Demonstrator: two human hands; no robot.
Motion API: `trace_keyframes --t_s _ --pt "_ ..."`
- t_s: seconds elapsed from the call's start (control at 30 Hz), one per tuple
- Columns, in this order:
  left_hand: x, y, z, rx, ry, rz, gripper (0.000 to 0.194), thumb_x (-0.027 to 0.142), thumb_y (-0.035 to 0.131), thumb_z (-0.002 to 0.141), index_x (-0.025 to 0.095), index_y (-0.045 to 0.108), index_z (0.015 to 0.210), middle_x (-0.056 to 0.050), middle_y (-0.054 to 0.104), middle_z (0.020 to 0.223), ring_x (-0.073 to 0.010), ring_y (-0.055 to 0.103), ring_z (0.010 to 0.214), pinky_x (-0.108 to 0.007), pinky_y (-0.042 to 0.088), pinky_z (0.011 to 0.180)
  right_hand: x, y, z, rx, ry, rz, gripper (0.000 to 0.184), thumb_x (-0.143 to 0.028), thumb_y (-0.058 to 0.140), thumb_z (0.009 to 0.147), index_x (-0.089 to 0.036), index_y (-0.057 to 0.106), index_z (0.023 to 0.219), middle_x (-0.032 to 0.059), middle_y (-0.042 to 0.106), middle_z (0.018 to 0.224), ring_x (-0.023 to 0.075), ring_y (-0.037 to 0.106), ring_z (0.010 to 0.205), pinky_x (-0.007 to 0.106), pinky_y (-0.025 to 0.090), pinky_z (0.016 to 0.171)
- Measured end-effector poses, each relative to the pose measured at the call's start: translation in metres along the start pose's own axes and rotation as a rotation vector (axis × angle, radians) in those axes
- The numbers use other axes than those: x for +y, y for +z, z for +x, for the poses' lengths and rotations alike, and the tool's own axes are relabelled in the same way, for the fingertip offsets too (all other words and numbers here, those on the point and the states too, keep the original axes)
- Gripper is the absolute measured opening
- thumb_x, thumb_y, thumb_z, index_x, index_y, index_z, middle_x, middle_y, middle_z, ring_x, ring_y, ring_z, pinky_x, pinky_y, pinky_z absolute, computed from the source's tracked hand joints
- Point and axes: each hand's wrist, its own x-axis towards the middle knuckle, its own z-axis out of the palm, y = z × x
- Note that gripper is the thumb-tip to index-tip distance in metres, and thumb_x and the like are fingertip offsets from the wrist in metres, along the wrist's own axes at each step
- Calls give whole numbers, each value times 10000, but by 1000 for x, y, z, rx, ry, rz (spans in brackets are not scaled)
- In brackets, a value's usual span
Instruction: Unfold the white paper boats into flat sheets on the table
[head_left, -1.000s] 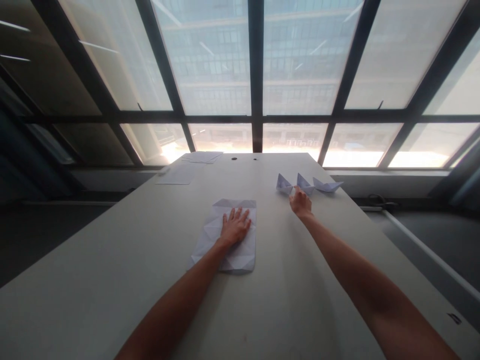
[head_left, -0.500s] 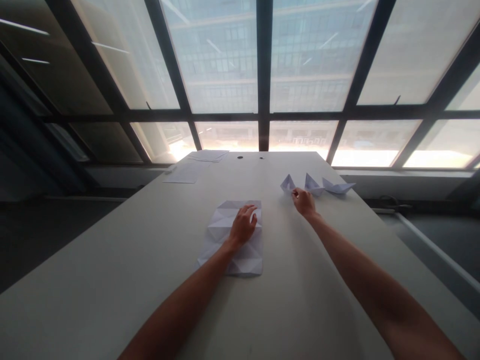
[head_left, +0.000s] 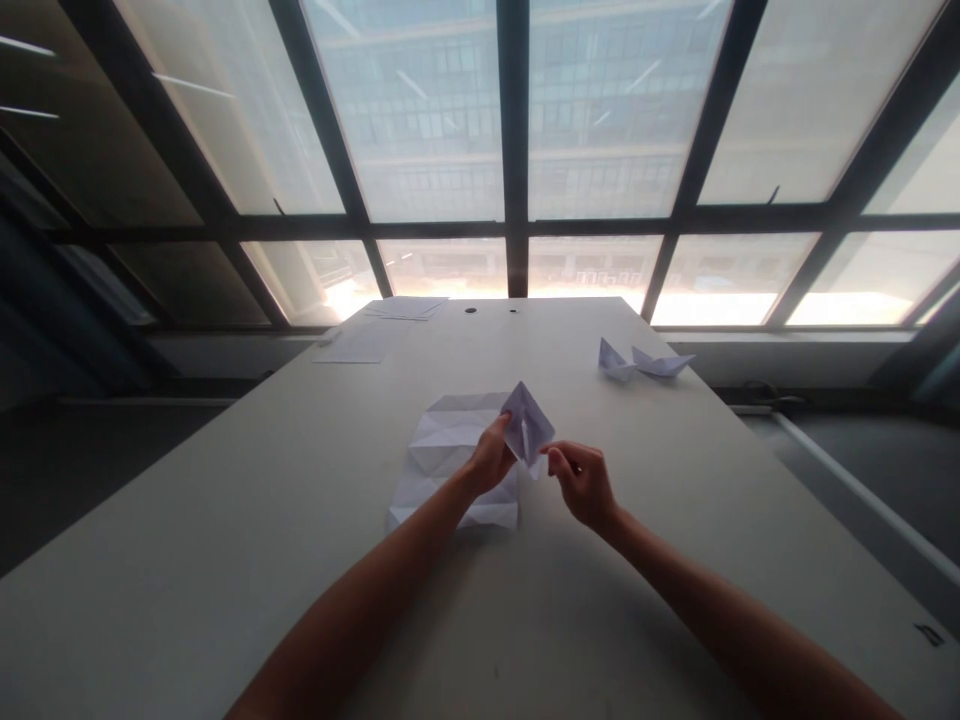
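A folded white paper boat (head_left: 529,428) is held up above the table, its open folds turned towards me. My left hand (head_left: 493,457) grips its left side between thumb and fingers. At its lower right edge, my right hand (head_left: 583,482) is curled with thumb and forefinger pinched on the paper. Beneath the boat and left hand lies a creased, unfolded sheet of paper (head_left: 442,440), partly covered by my left forearm. Two more paper boats, one pointed upright (head_left: 615,362) and one lying lower (head_left: 663,363), rest at the right side of the table.
Flat white sheets lie at the far left of the white table (head_left: 247,520), one nearer (head_left: 351,346) and several farther back (head_left: 409,307). A dark round hole (head_left: 471,310) shows near the far edge. Large windows stand beyond it.
My right hand has brought the leftmost paper boat from the row to the middle. My left hand has lifted off the creased sheet and taken hold of the boat.
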Motion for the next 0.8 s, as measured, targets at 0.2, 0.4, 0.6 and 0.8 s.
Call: trace_keyframes --t_s 0.2,0.4,0.6,0.8 --pt "-13 6 -3 -71 251 448 433 456 468 943 143 641 1187 -112 680 1151 -281 600 1149 -441 458 1025 22 -5 14 200 55 -24 302 -402 604 896 -175 721 735 0 567 624 126 440 562 247 352 547" --pt "-24 12 -5 -179 419 681 497 384 474 936 159 571 1369 -115 509 1456 -279 421 1383 -392 273 1184 45 -2 17 223 210 96 316 -442 655 848 -155 740 750 16 631 634 127 466 552 252 347 523" --pt "-18 11 -5 -128 240 560 403 481 502 923 142 715 975 -108 715 1028 -271 633 1031 -357 472 903 56 -5 22 335 402 520 227 -378 654 793 -185 615 680 -49 497 542 100 409 492 224 314 469" --pt "-9 8 -5 -33 -75 160 368 492 678 834 124 667 836 -44 654 730 -157 597 639 -251 445 595 73 -11 30 394 607 891 190 -358 607 729 -227 473 700 -53 504 594 123 482 528 224 357 453"
